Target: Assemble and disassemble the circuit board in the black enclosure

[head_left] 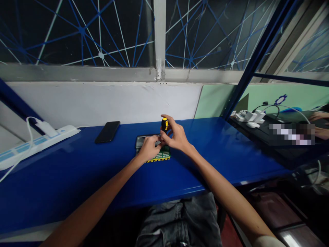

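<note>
A screwdriver (pixel 165 125) with a black and yellow handle stands upright in my right hand (pixel 178 134), its thumb and fingers around the handle. Below it on the blue table lies a green circuit board (pixel 164 154) with a yellow-edged front, beside a dark grey case part (pixel 140 141). My left hand (pixel 149 147) rests over the board and case, its fingertips closed together near the screwdriver's lower end. What those fingertips pinch is hidden. The screwdriver's tip is also out of sight behind my fingers.
A black phone (pixel 107 132) lies left of the board on the blue table (pixel 102 171). Farther left is a white power strip (pixel 38 142) with a cable. At the right, beyond a blue post, are chargers (pixel 254 116) and another person's hands (pixel 320 125).
</note>
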{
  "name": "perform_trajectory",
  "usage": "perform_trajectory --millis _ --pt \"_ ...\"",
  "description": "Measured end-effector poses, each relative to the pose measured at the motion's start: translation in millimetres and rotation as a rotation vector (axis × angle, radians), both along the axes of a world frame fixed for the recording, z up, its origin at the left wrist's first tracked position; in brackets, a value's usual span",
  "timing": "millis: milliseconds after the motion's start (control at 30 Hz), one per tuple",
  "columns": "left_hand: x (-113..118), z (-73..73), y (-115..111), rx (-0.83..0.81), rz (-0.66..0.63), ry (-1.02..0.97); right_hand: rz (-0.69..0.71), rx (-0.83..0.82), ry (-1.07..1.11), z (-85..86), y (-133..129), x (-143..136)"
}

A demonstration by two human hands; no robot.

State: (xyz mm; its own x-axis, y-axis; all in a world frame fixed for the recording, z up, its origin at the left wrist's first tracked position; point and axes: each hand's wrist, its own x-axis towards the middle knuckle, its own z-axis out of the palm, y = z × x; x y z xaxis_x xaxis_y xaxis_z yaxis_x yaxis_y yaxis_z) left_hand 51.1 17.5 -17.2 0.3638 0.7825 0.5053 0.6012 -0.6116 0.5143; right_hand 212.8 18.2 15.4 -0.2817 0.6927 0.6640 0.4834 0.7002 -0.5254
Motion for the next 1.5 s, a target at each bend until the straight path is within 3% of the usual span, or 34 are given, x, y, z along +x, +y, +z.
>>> perform_trajectory --millis 967,1500 --pt "1.1 2.9 -0.9 0.008 -0.012 -0.023 -0.016 -0.022 0.018 -1.2 1.7 0.2" --pt "4.8 2.8 -0.8 -0.070 -0.020 -0.034 -0.038 -0.015 0.011 2.1 -0.3 1.3"
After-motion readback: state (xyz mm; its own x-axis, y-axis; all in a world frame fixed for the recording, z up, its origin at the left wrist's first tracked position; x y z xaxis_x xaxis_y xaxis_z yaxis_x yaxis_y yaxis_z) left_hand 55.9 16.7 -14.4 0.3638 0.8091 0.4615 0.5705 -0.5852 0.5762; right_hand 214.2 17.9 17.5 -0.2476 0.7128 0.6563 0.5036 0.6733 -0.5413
